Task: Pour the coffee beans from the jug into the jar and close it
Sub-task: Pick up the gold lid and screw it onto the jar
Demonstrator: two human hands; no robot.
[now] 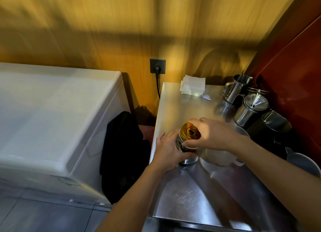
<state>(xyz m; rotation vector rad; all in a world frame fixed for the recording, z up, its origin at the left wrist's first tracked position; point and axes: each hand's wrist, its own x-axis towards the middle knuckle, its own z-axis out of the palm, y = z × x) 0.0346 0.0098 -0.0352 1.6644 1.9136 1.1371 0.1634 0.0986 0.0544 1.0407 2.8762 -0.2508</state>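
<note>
A glass jar point(180, 146) with dark coffee beans inside stands near the left edge of the steel counter point(191, 193). My left hand point(169, 151) wraps around the jar's side. A gold lid point(190, 132) with a dark logo sits on the jar's mouth, and my right hand point(214, 133) grips it from the right with fingers around its rim. A clear plastic jug point(219, 156) stands just right of the jar, partly hidden under my right forearm; it looks empty.
Steel pitchers point(237, 87) and a lidded steel pot point(250, 109) line the counter's right side, with a black pitcher point(271, 127). Folded white paper point(192, 85) lies at the back. A white chest appliance point(52, 113) stands left, dark cloth point(121, 145) in the gap.
</note>
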